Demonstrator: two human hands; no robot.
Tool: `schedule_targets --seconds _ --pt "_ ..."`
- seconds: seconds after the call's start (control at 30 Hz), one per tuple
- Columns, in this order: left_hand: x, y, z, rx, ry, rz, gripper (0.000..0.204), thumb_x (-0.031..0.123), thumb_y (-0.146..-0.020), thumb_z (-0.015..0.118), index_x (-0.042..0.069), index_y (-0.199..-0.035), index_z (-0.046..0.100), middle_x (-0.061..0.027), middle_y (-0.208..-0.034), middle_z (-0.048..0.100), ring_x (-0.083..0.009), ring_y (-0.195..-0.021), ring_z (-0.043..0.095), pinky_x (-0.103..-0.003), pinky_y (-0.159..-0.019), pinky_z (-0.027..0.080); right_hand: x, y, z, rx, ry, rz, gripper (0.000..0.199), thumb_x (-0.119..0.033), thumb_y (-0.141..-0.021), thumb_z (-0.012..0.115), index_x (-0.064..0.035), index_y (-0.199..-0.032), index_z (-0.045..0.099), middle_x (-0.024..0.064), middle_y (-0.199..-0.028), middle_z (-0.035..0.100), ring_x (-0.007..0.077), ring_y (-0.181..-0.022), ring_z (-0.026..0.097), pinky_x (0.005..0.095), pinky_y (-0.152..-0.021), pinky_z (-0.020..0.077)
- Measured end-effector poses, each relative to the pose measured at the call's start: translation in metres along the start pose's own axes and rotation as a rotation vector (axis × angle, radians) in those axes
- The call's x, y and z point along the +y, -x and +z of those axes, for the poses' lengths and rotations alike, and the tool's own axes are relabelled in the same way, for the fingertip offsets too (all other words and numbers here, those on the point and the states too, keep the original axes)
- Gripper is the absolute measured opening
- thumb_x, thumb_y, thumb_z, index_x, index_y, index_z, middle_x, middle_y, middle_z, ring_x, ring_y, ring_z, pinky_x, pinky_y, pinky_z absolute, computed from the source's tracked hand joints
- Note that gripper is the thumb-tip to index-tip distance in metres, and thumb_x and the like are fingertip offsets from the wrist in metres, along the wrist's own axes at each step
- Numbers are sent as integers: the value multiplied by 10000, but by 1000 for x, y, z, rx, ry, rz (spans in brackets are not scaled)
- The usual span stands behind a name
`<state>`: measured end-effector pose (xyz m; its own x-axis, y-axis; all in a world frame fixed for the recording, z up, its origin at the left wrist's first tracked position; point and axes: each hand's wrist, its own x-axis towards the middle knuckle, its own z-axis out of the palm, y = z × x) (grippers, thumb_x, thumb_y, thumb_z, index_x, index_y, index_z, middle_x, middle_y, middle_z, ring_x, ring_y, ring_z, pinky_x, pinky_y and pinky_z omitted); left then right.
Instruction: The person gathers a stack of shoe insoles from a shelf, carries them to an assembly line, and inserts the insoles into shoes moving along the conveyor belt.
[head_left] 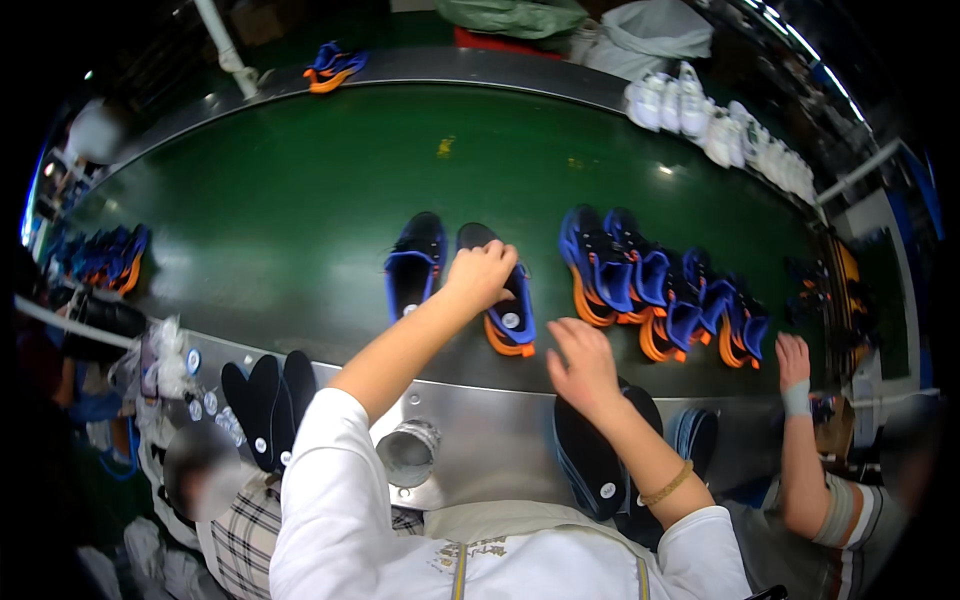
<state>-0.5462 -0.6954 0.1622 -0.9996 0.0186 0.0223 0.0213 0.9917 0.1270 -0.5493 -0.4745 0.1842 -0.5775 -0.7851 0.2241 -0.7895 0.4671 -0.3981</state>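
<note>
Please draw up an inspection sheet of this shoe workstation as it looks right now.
Surface: green conveyor belt with a steel front ledge.
Job's things: pair of blue shoes with orange soles, a round white sticker inside one.
Clutter: row of blue-and-orange shoes; white shoes; black insoles; more insoles.
Hands: left hand gripping the shoe's upper; right hand open at the belt edge.
Cables: nothing seen.
Surroundings: a co-worker's hand at right; steel cup.

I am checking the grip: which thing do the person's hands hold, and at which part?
The left hand grips a blue and orange shoe at its collar. The right hand holds nothing, resting open at the conveyor belt edge.
</note>
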Motion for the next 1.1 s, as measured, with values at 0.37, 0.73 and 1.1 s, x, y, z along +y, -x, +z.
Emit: schedule_targets --seconds 0.37,0.73,1.1 --pt "9 -39 4 -202 -228 16 305 117 -742 549 -38 -1001 508 -212 -1014 520 -272 -793 614 -344 -653 513 152 -19 -29 -514 501 361 724 -595 -648 588 -262 -1268 421 259 -1276 360 416 -1223 278 520 -1021 103" --pt "160 44 -183 242 657 594 264 -13 -630 579 20 -891 586 -148 -780 589 -261 -680 579 -343 -514 446 219 35 -60 -404 444 401 545 -607 -653 555 -147 -925 660 167 -954 543 290 -836 563 365 -763 418" --pt "186 98 -137 217 1106 309 387 155 -718 575 23 -1076 508 -138 -1008 495 -234 -746 515 -299 -603 393 133 164 -80 -82 -549 631 750 -249 -728 678 -42 -1326 276 189 -1316 334 296 -1228 319 375 -1014 245"
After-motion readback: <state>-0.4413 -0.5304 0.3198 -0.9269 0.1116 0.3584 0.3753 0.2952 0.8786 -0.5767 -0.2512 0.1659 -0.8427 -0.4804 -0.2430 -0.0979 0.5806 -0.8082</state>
